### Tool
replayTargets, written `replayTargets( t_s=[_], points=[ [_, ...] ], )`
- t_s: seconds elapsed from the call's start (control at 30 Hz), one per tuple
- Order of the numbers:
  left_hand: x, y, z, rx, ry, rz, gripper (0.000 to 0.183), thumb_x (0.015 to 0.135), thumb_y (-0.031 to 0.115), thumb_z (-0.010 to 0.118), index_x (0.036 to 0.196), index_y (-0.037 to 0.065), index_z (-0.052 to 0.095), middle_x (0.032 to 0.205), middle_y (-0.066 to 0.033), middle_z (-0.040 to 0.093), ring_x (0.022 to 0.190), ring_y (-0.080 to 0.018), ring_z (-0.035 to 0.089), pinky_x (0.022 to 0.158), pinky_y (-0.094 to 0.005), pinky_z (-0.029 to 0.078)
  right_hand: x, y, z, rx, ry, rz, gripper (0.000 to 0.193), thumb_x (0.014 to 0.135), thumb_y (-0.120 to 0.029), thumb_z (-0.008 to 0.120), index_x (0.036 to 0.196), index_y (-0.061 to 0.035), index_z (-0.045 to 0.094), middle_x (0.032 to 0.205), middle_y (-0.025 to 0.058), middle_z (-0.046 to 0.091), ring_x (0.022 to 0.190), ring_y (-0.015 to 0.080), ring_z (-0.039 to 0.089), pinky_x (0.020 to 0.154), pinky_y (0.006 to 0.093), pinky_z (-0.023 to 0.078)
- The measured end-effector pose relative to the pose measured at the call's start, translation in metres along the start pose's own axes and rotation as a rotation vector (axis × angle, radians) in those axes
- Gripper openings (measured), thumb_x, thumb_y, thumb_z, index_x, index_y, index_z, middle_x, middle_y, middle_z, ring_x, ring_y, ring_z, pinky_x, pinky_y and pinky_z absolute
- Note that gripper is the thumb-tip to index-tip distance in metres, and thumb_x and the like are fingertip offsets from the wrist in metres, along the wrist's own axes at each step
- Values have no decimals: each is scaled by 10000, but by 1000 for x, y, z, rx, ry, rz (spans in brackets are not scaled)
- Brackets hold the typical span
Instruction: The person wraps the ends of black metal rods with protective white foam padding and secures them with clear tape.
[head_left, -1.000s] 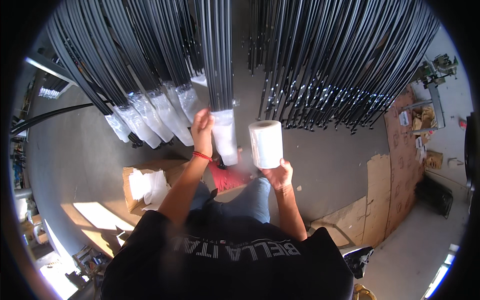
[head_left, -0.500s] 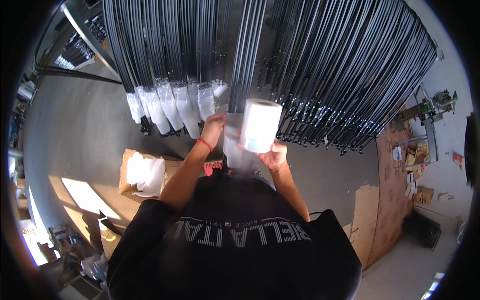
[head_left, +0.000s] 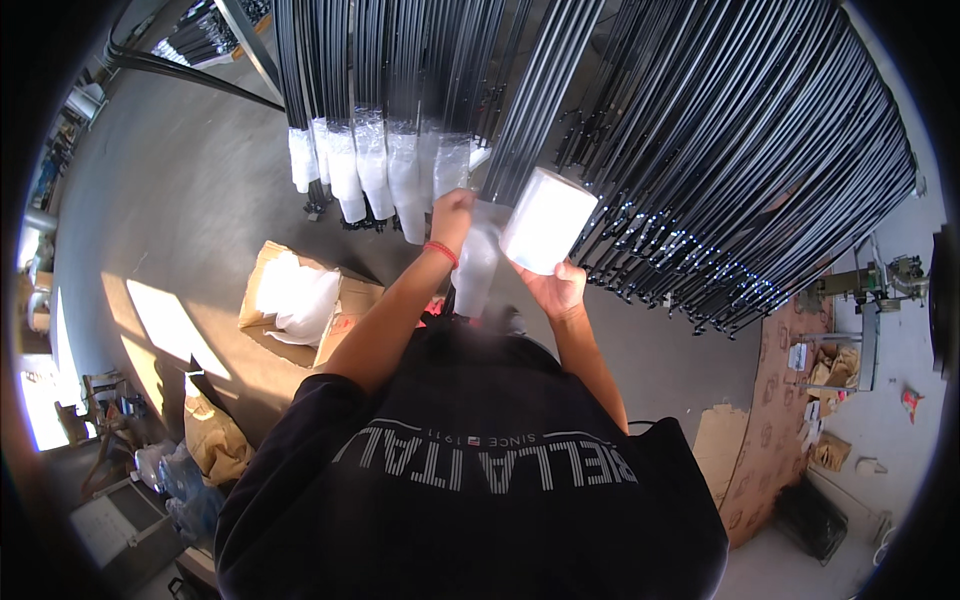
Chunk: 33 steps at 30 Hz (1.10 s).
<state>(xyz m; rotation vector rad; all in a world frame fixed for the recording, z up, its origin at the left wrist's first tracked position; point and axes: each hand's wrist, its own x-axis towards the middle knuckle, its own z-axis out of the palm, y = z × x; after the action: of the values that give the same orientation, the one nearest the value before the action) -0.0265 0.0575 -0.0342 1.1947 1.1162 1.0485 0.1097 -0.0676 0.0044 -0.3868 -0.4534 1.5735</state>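
Note:
My right hand (head_left: 558,290) is wrapped around the lower end of a roll of glossy whitish film (head_left: 549,222), which it holds tilted to the right. Beside it, my left hand (head_left: 455,208), with a red cord at the wrist, is closed on the upper edge of a translucent white plastic sleeve (head_left: 478,268). That sleeve covers the lower end of a bundle of long black rods (head_left: 535,95) hanging between my hands. Film seems to stretch from the roll towards the sleeve, but its edge is hard to make out. My left fingertips are partly hidden.
Several rod bundles with wrapped white ends (head_left: 372,165) hang to the left. Many bare black rods (head_left: 720,170) hang close on the right. A cardboard box (head_left: 345,300) holding white plastic bags stands on the floor at left, near a brown paper sack (head_left: 215,440).
The roll has tipped further to the right in my right hand. My left hand stays at the sleeve's top. The whole view has turned, so the rods appear shifted and slanted.

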Motion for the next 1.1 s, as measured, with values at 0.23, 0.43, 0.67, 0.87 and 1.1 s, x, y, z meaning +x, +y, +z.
replayTargets(
  t_s=[0.23, 0.43, 0.67, 0.87, 1.1],
  points=[
    [-6, 14, 0, -38, 23, 28, 187, 800, -17, 456, 900, -13, 614, 711, 20, 544, 599, -46, 431, 531, -187, 326, 28, 14, 16, 168, -29, -100, 805, 528, -179, 712, 1236, -18, 364, 1217, 136, 445, 1163, 321, 388, 1050, 406, 229],
    [-26, 16, -4, -140, -97, 73, 126, 809, 62, 469, 915, 4, 506, 842, -42, 551, 807, -131, 516, 716, -247, 404, 22, 18, 21, -70, 100, -147, 720, 527, -100, 700, 1183, -11, 416, 1142, 95, 508, 1077, 256, 466, 980, 357, 307],
    [-42, 34, -13, -425, -577, 56, 253, 787, 9, 406, 1034, 60, 429, 1033, -40, 448, 999, -117, 424, 866, -250, 335, -1, 1, 36, -394, 200, -216, 754, 602, -197, 696, 1232, -24, 321, 1129, 124, 485, 1065, 268, 471, 917, 400, 368],
    [-47, 50, -14, -238, -665, 190, 307, 794, -10, 476, 1087, 63, 420, 1076, -29, 437, 1023, -124, 417, 881, -265, 332, -9, 7, 36, -404, 286, -218, 782, 596, -178, 688, 1248, -43, 279, 1160, 126, 444, 1089, 266, 444, 924, 408, 357],
    [-45, 53, -6, -149, -684, 132, 112, 841, 47, 474, 949, 76, 460, 917, 8, 449, 854, -75, 434, 754, -226, 372, -8, 4, 41, -500, 349, -247, 743, 555, -123, 692, 1187, -16, 317, 1093, 116, 477, 1033, 242, 476, 898, 370, 366]
  ],
)
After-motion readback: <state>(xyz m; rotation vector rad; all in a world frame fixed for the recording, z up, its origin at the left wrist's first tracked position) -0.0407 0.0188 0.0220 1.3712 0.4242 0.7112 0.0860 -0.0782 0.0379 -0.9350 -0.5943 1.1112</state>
